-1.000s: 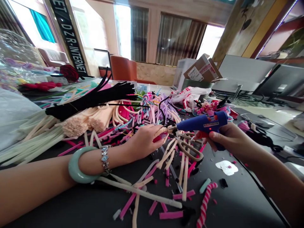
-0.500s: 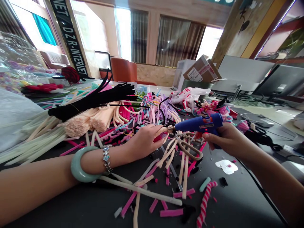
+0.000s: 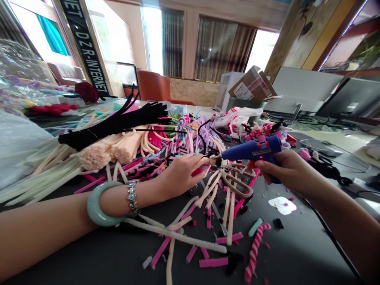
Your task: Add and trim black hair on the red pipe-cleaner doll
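My left hand (image 3: 181, 174) is closed around a small pink and cream fuzzy piece (image 3: 202, 169), partly hidden by the fingers. In my right hand (image 3: 277, 164) is a blue glue gun (image 3: 252, 149), gripped by its handle, a red light showing on its side. Its nozzle points left and meets or nearly meets the cream end of the piece, beside a small black part. Scissors with beige handles (image 3: 237, 186) lie just below the gun, among cream fuzzy stems (image 3: 212, 186).
Bundles of black stems (image 3: 118, 122) and cream stems (image 3: 96, 154) lie at the left. Pink offcuts (image 3: 213, 262) and a red-and-white twisted stem (image 3: 255, 253) are near the front. A cardboard box (image 3: 252, 85) and monitors (image 3: 305, 89) stand behind.
The glue gun and my right hand have moved slightly right and up. My left hand still holds the piece, and the view has shifted a little.
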Tool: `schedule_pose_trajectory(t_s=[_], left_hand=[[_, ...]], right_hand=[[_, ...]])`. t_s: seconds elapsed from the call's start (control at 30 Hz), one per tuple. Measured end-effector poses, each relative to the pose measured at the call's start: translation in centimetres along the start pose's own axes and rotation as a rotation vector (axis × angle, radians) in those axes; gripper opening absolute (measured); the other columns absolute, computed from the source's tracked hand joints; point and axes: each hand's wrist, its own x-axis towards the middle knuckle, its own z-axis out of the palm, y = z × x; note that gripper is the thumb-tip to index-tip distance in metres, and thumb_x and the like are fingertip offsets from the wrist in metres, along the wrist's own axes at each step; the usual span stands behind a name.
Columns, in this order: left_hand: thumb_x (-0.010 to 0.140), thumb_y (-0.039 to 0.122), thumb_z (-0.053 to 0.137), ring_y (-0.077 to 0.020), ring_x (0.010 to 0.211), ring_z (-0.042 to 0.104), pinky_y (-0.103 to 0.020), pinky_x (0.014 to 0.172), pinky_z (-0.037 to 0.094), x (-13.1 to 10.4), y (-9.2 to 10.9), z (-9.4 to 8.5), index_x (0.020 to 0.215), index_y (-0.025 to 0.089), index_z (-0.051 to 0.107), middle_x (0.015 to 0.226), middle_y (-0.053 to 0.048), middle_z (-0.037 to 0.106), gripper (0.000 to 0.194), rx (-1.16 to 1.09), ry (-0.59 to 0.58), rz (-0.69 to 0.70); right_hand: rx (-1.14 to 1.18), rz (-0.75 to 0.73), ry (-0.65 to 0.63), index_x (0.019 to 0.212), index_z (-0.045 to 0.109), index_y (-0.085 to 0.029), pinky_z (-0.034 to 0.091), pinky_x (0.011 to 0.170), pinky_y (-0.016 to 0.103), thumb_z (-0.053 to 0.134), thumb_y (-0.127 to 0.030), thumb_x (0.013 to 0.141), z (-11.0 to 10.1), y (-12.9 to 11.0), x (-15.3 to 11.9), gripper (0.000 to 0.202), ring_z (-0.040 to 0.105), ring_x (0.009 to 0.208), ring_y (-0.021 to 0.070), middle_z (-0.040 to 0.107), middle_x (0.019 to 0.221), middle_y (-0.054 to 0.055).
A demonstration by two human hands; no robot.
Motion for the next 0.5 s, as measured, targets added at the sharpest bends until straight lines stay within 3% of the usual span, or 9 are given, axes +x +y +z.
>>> schedule_pose_trajectory(t_s=[0.23, 0.5], left_hand=[[0.088, 0.027, 0.053, -0.0210, 0.088, 0.061, -0.032, 0.077, 0.046, 0.0, 0.1, 0.0, 0.096, 0.016, 0.057, 0.095, -0.008, 0.065, 0.015, -0.004, 0.001, -0.019], [0.088, 0.027, 0.052, -0.0209, 0.093, 0.061, -0.032, 0.081, 0.047, 0.1, 0.1, 0.1, 0.100, 0.016, 0.057, 0.097, -0.007, 0.066, 0.017, 0.001, 0.021, 0.004]], right_hand=[[0.063, -0.021, -0.007, 0.080, 0.066, -0.012, 0.030, 0.047, 0.028, 0.057, -0.071, 0.072, -0.2, 0.1, -0.1, 0.060, 0.044, 0.047, 0.0127, 0.053, 0.049, 0.002], [0.121, -0.080, -0.031, 0.082, 0.068, -0.014, 0.034, 0.045, 0.025, 0.066, -0.062, 0.071, 1.0, -0.2, -0.3, 0.049, 0.047, 0.047, 0.0119, 0.055, 0.051, 0.001]])
